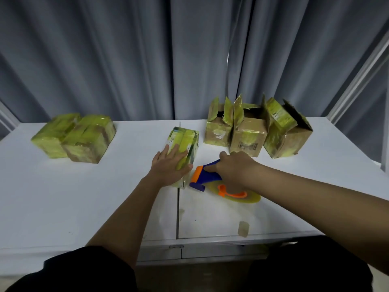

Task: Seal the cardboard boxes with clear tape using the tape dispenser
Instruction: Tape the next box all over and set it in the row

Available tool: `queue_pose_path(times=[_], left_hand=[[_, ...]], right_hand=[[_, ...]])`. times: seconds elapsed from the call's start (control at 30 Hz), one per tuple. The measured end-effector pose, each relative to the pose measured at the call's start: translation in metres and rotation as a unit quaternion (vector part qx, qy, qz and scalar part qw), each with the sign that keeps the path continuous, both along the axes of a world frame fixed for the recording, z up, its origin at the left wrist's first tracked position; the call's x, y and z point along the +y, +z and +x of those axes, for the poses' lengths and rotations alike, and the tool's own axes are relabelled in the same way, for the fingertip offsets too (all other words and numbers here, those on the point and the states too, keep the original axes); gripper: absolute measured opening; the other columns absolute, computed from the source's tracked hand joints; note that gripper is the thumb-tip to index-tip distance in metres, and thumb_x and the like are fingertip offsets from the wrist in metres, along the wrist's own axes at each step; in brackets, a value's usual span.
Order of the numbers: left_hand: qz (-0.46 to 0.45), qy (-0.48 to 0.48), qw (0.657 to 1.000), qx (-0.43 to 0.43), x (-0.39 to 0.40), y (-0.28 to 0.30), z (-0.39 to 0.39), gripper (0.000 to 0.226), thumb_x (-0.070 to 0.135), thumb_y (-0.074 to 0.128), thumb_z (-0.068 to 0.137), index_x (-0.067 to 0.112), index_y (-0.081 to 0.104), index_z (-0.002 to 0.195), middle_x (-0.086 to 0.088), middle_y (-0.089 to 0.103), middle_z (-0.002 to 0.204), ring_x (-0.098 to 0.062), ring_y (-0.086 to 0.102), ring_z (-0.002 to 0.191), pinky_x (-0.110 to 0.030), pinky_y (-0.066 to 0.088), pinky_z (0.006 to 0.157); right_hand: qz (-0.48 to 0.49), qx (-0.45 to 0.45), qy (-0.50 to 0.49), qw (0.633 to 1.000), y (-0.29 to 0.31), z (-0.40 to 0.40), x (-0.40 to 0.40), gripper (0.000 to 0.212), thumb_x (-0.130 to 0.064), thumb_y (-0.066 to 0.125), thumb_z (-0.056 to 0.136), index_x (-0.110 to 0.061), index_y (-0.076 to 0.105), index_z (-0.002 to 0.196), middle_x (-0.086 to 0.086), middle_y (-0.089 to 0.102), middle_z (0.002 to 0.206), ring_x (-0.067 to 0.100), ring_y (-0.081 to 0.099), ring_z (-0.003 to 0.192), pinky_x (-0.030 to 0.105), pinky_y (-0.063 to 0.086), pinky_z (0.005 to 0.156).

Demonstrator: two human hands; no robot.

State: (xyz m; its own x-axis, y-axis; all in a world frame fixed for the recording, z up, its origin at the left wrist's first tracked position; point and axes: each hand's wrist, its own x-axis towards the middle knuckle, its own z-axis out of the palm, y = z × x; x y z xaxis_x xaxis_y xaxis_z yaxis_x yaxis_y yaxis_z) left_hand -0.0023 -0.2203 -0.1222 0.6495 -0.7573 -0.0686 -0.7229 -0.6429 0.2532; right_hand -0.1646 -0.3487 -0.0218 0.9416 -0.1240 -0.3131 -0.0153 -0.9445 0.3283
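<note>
A tape-wrapped cardboard box (186, 138) lies at the middle of the white table (63, 197). My left hand (169, 167) rests flat on its near top, fingers straight, thumb at its right side. Just right of the box, my right hand (233, 169) grips the handle of a blue and orange tape dispenser (207, 175), whose roll of clear yellowish tape (242, 197) lies flat on the table. The dispenser's front end is close to the box's near right corner.
Three boxes with open flaps (248, 133) stand in a row at the back right. Two closed, taped boxes (75, 138) lie at the back left. A scrap of tape (243, 228) sticks to the table near the front edge. Grey curtains hang behind.
</note>
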Motion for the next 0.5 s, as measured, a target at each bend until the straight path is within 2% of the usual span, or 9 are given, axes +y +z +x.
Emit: queue_pose_path(times=[0.07, 0.13, 0.23, 0.33, 0.4, 0.5], left_hand=[[0.013, -0.006, 1.000, -0.012, 0.000, -0.001, 0.002, 0.066, 0.067, 0.034, 0.090, 0.040, 0.019, 0.148, 0.004, 0.003, 0.161, -0.023, -0.003, 0.148, -0.045, 0.004, 0.117], [0.018, -0.005, 1.000, -0.010, 0.000, -0.001, 0.002, 0.066, 0.066, 0.035, 0.090, 0.040, 0.017, 0.149, 0.004, 0.002, 0.161, -0.023, -0.003, 0.147, -0.044, 0.003, 0.117], [0.018, -0.004, 1.000, -0.002, 0.000, 0.000, 0.000, 0.066, 0.066, 0.033, 0.090, 0.040, 0.017, 0.149, 0.004, 0.001, 0.161, -0.022, -0.004, 0.147, -0.044, 0.002, 0.117], [0.008, 0.005, 1.000, 0.012, 0.001, 0.000, -0.001, 0.061, 0.060, 0.038, 0.093, 0.042, 0.019, 0.148, 0.005, 0.002, 0.161, -0.020, -0.006, 0.147, -0.043, 0.000, 0.117], [-0.003, 0.010, 1.000, 0.019, 0.001, -0.001, -0.001, 0.060, 0.057, 0.040, 0.093, 0.042, 0.020, 0.147, 0.006, 0.002, 0.161, -0.020, -0.006, 0.147, -0.042, -0.001, 0.116], [-0.011, 0.004, 1.000, 0.004, 0.004, -0.002, -0.002, 0.060, 0.053, 0.041, 0.094, 0.040, 0.019, 0.148, 0.004, 0.002, 0.161, -0.021, -0.005, 0.147, -0.043, 0.000, 0.116]], right_hand=[[-0.019, 0.023, -0.003, 1.000, 0.001, 0.014, 0.008, 0.050, -0.025, 0.055, 0.088, -0.029, 0.042, 0.136, 0.006, 0.043, 0.101, 0.016, 0.031, 0.059, 0.028, 0.021, 0.049], [-0.013, 0.048, 0.002, 0.999, 0.005, 0.029, 0.011, 0.051, -0.025, 0.058, 0.084, -0.028, 0.046, 0.134, 0.003, 0.051, 0.105, 0.017, 0.042, 0.066, 0.027, 0.025, 0.049], [-0.002, 0.097, 0.004, 0.995, 0.011, 0.049, 0.011, 0.057, -0.028, 0.065, 0.076, -0.030, 0.051, 0.131, -0.001, 0.060, 0.107, 0.020, 0.059, 0.086, 0.024, 0.036, 0.051], [0.000, 0.113, -0.011, 0.994, 0.013, 0.063, 0.012, 0.054, -0.028, 0.067, 0.074, -0.028, 0.056, 0.127, -0.002, 0.063, 0.106, 0.019, 0.060, 0.081, 0.023, 0.040, 0.052], [0.032, 0.114, -0.025, 0.993, 0.013, 0.066, 0.011, 0.054, -0.027, 0.068, 0.074, -0.025, 0.058, 0.127, -0.001, 0.064, 0.106, 0.019, 0.057, 0.078, 0.024, 0.043, 0.053], [0.131, 0.148, -0.086, 0.977, 0.011, 0.057, 0.005, 0.068, -0.021, 0.070, 0.075, -0.023, 0.047, 0.140, -0.001, 0.056, 0.113, 0.018, 0.055, 0.090, 0.025, 0.047, 0.064]])
